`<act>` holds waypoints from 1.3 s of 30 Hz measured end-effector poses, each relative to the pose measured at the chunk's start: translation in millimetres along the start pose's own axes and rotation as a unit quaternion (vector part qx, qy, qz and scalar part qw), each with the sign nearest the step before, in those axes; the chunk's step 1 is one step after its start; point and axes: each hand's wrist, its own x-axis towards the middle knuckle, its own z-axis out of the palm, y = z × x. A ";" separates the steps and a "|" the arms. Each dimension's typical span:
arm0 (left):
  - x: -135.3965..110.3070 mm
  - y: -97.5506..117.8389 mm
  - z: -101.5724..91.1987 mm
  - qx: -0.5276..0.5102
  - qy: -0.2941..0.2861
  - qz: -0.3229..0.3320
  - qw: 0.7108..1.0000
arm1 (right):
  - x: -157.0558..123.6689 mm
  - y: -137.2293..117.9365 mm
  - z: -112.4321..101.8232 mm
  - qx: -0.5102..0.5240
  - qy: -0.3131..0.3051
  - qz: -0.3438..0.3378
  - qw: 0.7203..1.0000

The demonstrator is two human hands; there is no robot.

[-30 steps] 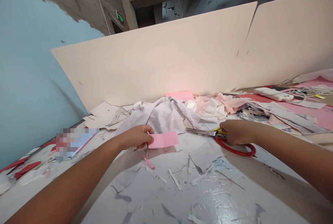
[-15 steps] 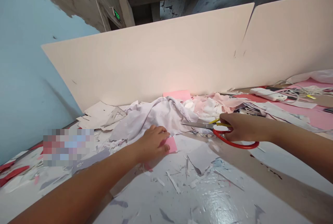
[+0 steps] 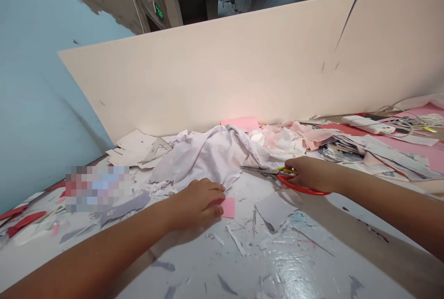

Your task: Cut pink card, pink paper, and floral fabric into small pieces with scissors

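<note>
My left hand point(image 3: 199, 202) lies palm down on the white table point(image 3: 298, 266), its fingers pressing a small pink paper piece point(image 3: 229, 207) whose right end sticks out from under them. My right hand point(image 3: 310, 174) is closed around the red handles of a pair of scissors point(image 3: 280, 176). The scissors rest low on the table with the blades pointing left toward a crumpled white cloth point(image 3: 211, 153).
Paper scraps litter the table around both hands. A pale board point(image 3: 225, 67) stands upright behind the pile. Pink sheets, stacked papers point(image 3: 367, 151) and a white power strip point(image 3: 367, 124) with cables lie at the right. A clear set square point(image 3: 157, 147) rests on white sheets at the left.
My left hand brought the pink piece down from the air and now presses it flat on the table. My right hand lowered the scissors to the table surface.
</note>
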 end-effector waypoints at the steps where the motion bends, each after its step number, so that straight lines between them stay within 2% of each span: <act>1: 2.0 -1.3 -1.7 -0.018 0.002 -0.006 1.000 | -0.6 1.3 -3.3 0.000 -0.002 0.001 1.000; 4: 11.8 -7.4 -3.7 -0.046 0.047 -0.036 0.997 | -6.6 2.8 -16.9 -0.008 -0.005 0.004 1.000; 8: 27.6 -19.8 1.4 -0.011 0.114 -0.045 0.992 | -18.6 -3.8 -30.9 -0.014 -0.005 0.001 1.000; 13: 38.8 -33.9 8.6 0.045 0.099 -0.032 0.993 | -21.9 -14.4 -24.3 -0.011 -0.011 -0.003 1.000; 16: 40.0 -44.4 7.5 0.079 0.124 -0.063 0.987 | -20.2 -7.9 -21.5 -0.010 -0.039 0.004 0.999; 19: 38.2 -58.7 3.2 0.144 0.174 -0.130 0.966 | -23.6 4.0 -29.9 -0.017 -0.032 -0.005 0.999; 21: 35.5 -68.7 -0.7 0.185 0.203 -0.176 0.945 | -27.2 7.8 -38.0 -0.006 -0.001 0.002 1.000; 25: 28.0 -85.4 -10.1 0.256 0.262 -0.230 0.902 | -20.0 -6.4 -41.5 0.073 0.069 0.037 0.994; 26: 26.0 -89.1 -12.6 0.274 0.264 -0.237 0.894 | -13.0 -13.6 -38.2 0.085 0.077 0.034 0.993; 28: 22.3 -96.6 -17.6 0.285 0.246 -0.263 0.888 | 6.7 -29.1 -27.9 0.116 0.150 0.035 0.981; 31: 17.0 -108.0 -25.5 0.215 0.177 -0.318 0.906 | 42.7 -47.8 -11.6 0.126 0.174 0.021 0.976; 33: 13.3 -115.1 -32.2 0.162 0.128 -0.329 0.922 | 63.3 -53.6 -6.2 0.130 0.177 0.015 0.975; 36: 8.0 -124.6 -44.9 0.135 0.093 -0.306 0.938 | 81.2 -51.9 -10.8 0.131 0.179 0.012 0.975; 39: 5.9 -133.3 -60.4 0.128 0.103 -0.282 0.945 | 83.4 -43.3 -26.2 0.134 0.177 0.016 0.975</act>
